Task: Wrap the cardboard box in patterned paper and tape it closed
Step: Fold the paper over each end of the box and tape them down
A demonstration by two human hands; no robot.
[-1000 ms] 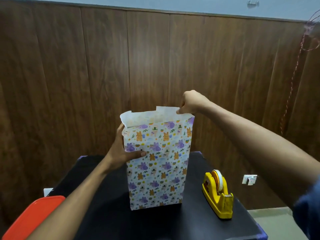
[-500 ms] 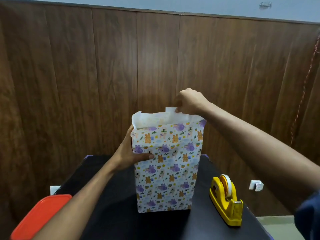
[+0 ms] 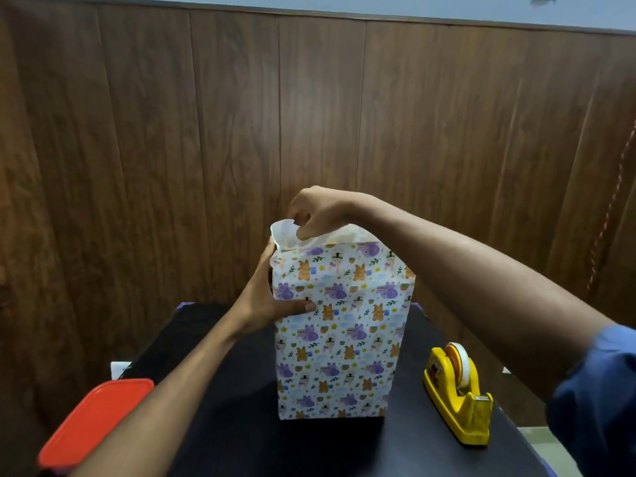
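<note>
The cardboard box stands upright on the black table, fully covered by patterned paper printed with purple and orange animals; the cardboard itself is hidden. My left hand grips the box's left side, thumb across the front face. At the top, my right hand pinches the loose white paper flap near the top left corner. A yellow tape dispenser with a roll of clear tape sits on the table to the right of the box.
A red plastic lid or container lies at the table's left front corner. A dark wood-panelled wall rises right behind the table. A red cord hangs at the far right.
My right hand has slid along the top of the paper from the right corner to the left corner, folding the top flap down. My left hand keeps its hold on the side.
</note>
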